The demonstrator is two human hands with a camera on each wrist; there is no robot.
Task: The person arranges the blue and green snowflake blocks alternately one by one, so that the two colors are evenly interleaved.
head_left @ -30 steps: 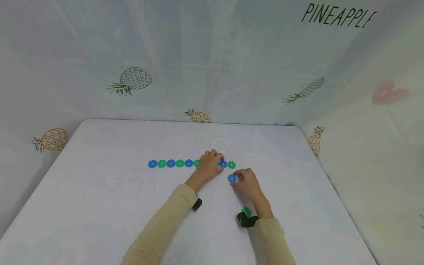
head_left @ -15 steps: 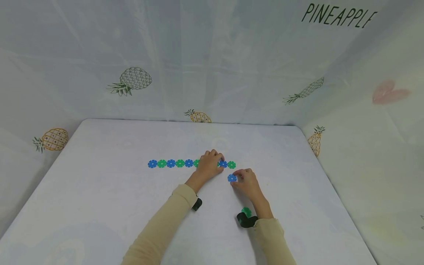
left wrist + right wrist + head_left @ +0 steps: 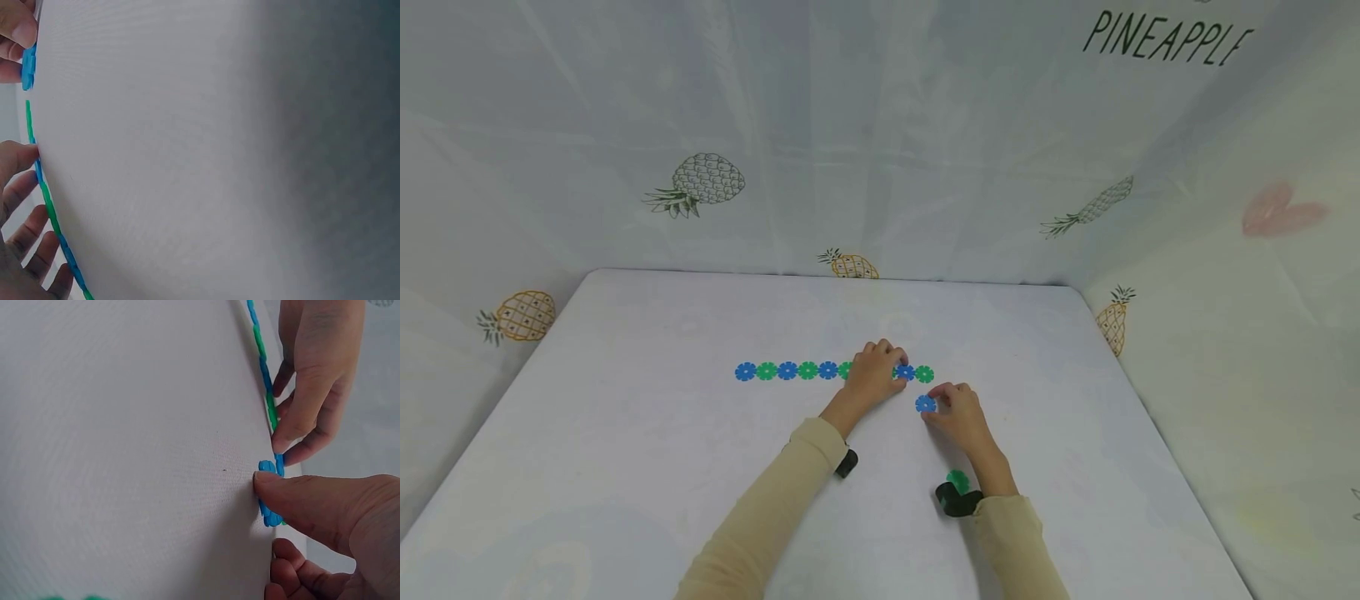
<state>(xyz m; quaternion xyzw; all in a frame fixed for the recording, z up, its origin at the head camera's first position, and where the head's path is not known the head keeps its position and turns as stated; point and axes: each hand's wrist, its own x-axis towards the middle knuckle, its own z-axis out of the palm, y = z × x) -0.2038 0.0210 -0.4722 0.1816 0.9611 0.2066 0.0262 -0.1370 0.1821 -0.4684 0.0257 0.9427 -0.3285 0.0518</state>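
A straight row of notched plastic snowflake discs (image 3: 807, 370), alternating blue and green, lies across the table. My left hand (image 3: 872, 372) covers part of it, thumb and index finger on the edges of a blue snowflake disc (image 3: 906, 372) near the right end. Beyond that one, a green snowflake disc (image 3: 925, 374) ends the row. Just in front, my right hand (image 3: 958, 415) pinches another blue snowflake disc (image 3: 925, 404) between thumb and finger. This blue disc (image 3: 270, 515) is apart from the row and partly hidden by the thumb in the right wrist view.
A loose green snowflake disc (image 3: 958, 480) lies near my right forearm, partly behind the black wrist camera (image 3: 957, 502). Another black wrist camera (image 3: 846, 463) sits under my left sleeve. The white table (image 3: 647, 467) ends at a pineapple-print curtain (image 3: 925, 192).
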